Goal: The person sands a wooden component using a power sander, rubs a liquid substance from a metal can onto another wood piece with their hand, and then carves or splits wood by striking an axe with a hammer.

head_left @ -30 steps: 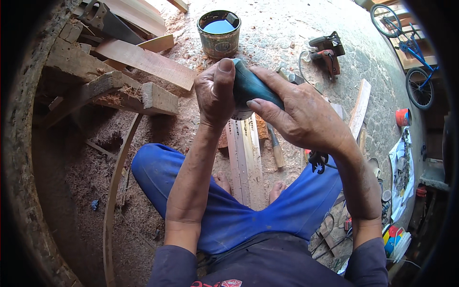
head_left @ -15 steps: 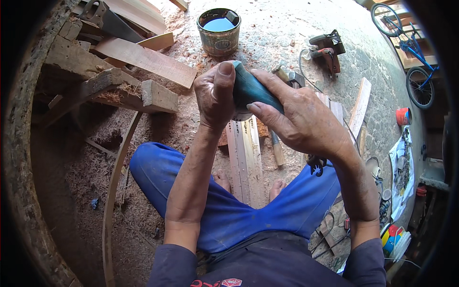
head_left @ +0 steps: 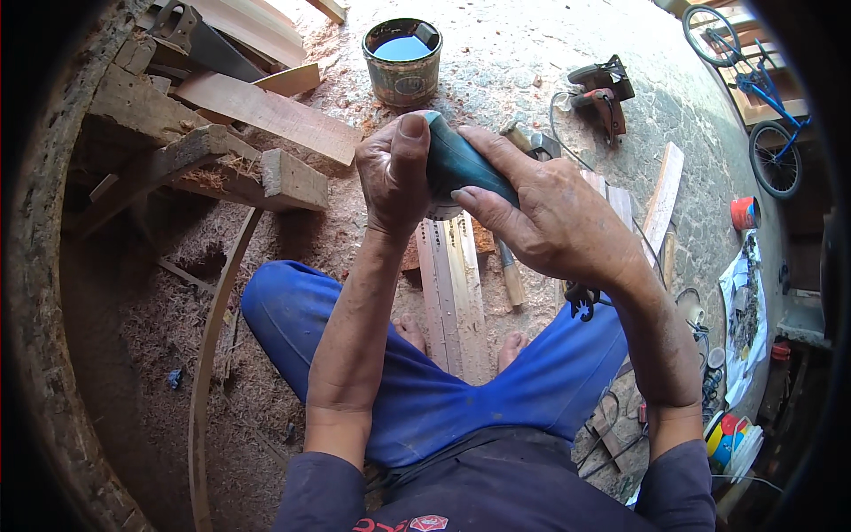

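Note:
I hold a smooth, dark teal, rounded object [head_left: 466,167] up in front of me with both hands; its exact kind does not show. My left hand [head_left: 394,173] is closed at its left end, thumb raised on top. My right hand [head_left: 554,204] grips it from the right, with the thumb along the near side and a finger over the far side. A pale, partly hidden underside shows beneath it. Below, long wooden strips [head_left: 450,301] lie between my feet, and a wooden-handled tool [head_left: 511,275] rests beside them.
A bucket of liquid [head_left: 402,66] stands ahead. To the left are a handsaw [head_left: 206,44], planks [head_left: 270,115] and rough timber [head_left: 292,180]. A circular saw [head_left: 605,97] with a cord sits far right, near a bicycle [head_left: 773,89]. Wood shavings cover the floor.
Both hands and the teal object have shifted very slightly left in the view, along with the surroundings. The grip on it looks the same.

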Available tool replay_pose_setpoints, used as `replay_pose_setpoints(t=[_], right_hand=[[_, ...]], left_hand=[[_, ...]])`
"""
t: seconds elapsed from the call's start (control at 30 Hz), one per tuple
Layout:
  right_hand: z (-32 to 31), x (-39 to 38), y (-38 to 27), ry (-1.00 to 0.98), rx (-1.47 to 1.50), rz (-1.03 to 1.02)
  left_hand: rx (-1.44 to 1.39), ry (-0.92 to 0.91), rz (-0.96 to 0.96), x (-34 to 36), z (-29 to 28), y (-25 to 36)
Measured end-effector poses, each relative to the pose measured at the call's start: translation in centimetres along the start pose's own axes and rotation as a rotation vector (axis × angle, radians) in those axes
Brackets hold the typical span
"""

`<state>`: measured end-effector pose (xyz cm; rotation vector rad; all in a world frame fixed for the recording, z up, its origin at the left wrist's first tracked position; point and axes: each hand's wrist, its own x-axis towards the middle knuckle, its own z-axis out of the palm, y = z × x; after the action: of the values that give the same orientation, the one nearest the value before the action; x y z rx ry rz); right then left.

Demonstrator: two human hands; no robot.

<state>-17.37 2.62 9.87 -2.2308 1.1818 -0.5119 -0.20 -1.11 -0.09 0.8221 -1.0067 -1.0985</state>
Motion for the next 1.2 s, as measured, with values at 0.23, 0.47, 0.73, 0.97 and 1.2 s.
replay_pose_setpoints(t=[0.23,0.47,0.73,0.97,1.2], right_hand=[[0.2,-0.1,0.2,-0.004,-0.019,-0.002],[0.5,-0.3,0.2,-0.001,-0.013,-0.002],[0.4,-0.6,-0.3,-0.025,0.005,0.062],[0.2,-0.9,-0.5,0.006,-0.005,0.047],[0.3,-0.9,-0.5,0.006,0.012,0.052]], left_hand=[[0.02,-0.003,0.015,-0.2,0.1,0.2],[0.037,-0.003,0.022,-0.6,0.0,0.2],[0.04,-0.024,0.012,-1.0,-0.2,0.5],[0.033,-0.002,0.045,-0.6,0.3,0.5],[0.043,-0.005,0.049,-0.6,-0.1,0.0]])
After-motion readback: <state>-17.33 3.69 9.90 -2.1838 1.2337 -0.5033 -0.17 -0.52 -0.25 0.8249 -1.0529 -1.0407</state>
